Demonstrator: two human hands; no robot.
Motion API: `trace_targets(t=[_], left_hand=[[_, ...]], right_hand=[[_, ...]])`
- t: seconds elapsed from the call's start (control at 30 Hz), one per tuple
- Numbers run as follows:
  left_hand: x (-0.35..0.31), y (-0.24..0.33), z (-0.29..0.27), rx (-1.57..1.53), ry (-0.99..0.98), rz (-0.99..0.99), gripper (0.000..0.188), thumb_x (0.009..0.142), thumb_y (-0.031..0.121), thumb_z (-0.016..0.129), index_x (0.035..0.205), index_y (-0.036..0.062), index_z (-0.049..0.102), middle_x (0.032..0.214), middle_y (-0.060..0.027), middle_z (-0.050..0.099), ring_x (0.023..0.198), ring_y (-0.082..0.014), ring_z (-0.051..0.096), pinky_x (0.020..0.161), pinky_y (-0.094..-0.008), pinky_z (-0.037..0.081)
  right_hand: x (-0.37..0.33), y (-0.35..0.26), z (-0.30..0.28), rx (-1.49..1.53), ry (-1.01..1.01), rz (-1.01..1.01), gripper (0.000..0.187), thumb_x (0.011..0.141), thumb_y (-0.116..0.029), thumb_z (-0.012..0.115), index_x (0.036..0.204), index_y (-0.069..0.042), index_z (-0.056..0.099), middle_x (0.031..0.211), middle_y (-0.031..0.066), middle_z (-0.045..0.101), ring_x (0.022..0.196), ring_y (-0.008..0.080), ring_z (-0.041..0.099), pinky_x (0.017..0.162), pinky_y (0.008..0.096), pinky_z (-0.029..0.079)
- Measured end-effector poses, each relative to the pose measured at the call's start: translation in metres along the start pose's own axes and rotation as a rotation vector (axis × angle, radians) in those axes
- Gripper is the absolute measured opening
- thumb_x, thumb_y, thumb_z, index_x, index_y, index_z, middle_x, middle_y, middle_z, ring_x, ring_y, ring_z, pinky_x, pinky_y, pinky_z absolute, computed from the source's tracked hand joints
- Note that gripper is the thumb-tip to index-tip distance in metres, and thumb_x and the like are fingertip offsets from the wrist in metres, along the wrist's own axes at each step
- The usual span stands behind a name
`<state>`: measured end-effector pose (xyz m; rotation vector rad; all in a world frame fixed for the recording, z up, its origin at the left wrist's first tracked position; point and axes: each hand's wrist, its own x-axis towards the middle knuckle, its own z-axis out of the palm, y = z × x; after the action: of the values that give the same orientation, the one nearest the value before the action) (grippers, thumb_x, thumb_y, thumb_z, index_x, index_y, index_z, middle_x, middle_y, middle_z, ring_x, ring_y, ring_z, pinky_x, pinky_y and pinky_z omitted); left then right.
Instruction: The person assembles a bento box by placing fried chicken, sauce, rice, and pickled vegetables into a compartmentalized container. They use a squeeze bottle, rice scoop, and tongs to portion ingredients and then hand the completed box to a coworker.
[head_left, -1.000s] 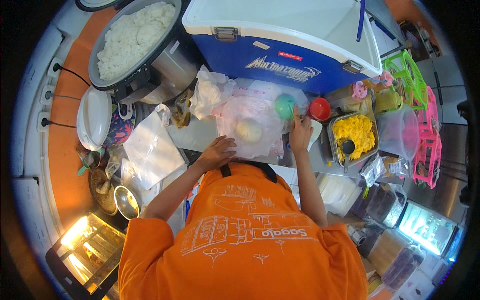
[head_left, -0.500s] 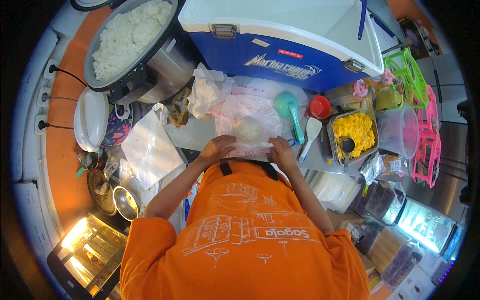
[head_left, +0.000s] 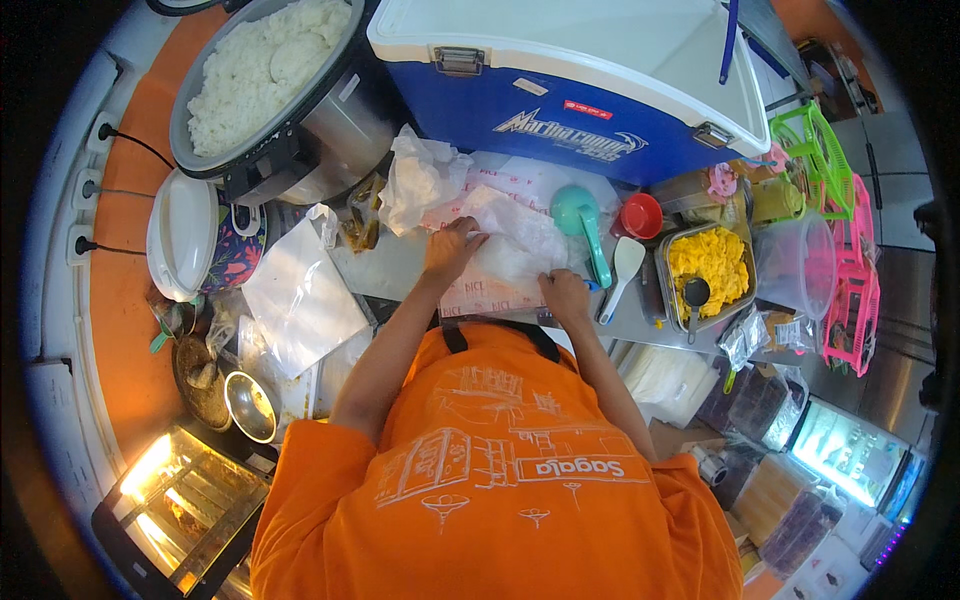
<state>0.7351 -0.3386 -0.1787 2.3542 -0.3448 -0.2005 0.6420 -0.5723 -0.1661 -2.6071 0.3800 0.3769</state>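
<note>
A thin, see-through plastic sheet (head_left: pixel 515 262) lies folded over the mound of rice, which shows only as a pale shape beneath it. Under both is a white wrapping paper (head_left: pixel 490 298) with red print. My left hand (head_left: pixel 453 248) pinches the sheet's edge on the far left side of the mound. Close to the near right side, my right hand (head_left: pixel 566 296) has its fingers curled in on the sheet's edge. Just beyond that hand rests a turquoise scoop (head_left: pixel 590 235). A white rice paddle (head_left: pixel 625 272) lies to its right.
A big cooker of rice (head_left: pixel 270 75) stands far left, beside a blue-and-white cooler (head_left: pixel 560 100). Right of the paddle are a red cup (head_left: pixel 640 216) and a metal tray of yellow scrambled egg (head_left: pixel 712 262) with a black ladle (head_left: pixel 696 292). Crumpled paper (head_left: pixel 420 180) lies behind my left hand.
My left hand has moved away from me and up, and the plastic sheet has folded over the rice mound, which was uncovered before. My right hand has shifted slightly right.
</note>
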Motion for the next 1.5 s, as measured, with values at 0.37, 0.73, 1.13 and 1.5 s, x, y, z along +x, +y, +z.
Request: trace_targets(t=[0.37, 0.73, 1.13, 1.5], left_hand=[[-0.048, 0.055, 0.047, 0.213, 0.270, -0.105, 0.085, 0.069, 0.048, 0.081, 0.133, 0.0023, 0.050, 0.136, -0.0132, 0.046, 0.134, -0.0321, 0.035, 0.107, -0.0535, 0.024], [-0.046, 0.059, 0.054, 0.206, 0.235, -0.140, 0.107, 0.057, 0.048, 0.088, 0.140, 0.0037, 0.038, 0.149, -0.0153, 0.032, 0.143, -0.0374, 0.022, 0.111, -0.0575, 0.017], [-0.069, 0.040, 0.024, 0.145, 0.230, 0.156, 0.109, 0.065, 0.038, 0.086, 0.148, 0.0030, 0.026, 0.150, -0.0270, 0.026, 0.140, -0.0458, 0.023, 0.110, -0.0594, 0.021], [0.002, -0.018, -0.032, 0.397, -0.142, 0.871, 0.023, 0.074, 0.010, 0.063, 0.097, 0.0057, 0.064, 0.106, -0.0077, 0.060, 0.116, -0.0246, 0.054, 0.109, -0.0463, 0.037]], right_hand=[[-0.003, -0.014, -0.017, 0.052, 0.390, -0.302, 0.053, 0.078, -0.023, 0.073, 0.125, -0.005, 0.055, 0.121, 0.0186, 0.052, 0.110, 0.0383, 0.054, 0.089, 0.0491, 0.047], [0.046, -0.031, -0.049, 0.041, 0.396, -0.389, 0.017, 0.078, -0.015, 0.073, 0.093, -0.012, 0.066, 0.107, 0.0069, 0.061, 0.108, 0.0286, 0.054, 0.090, 0.0434, 0.040], [-0.012, -0.010, -0.005, 0.161, 0.111, -0.736, 0.018, 0.078, -0.013, 0.070, 0.095, -0.008, 0.068, 0.098, 0.0075, 0.062, 0.100, 0.0272, 0.059, 0.092, 0.0409, 0.043], [-0.018, -0.003, 0.007, 0.120, 0.248, -0.746, 0.026, 0.078, -0.014, 0.068, 0.103, -0.008, 0.065, 0.109, 0.0081, 0.061, 0.109, 0.0302, 0.055, 0.097, 0.0437, 0.044]])
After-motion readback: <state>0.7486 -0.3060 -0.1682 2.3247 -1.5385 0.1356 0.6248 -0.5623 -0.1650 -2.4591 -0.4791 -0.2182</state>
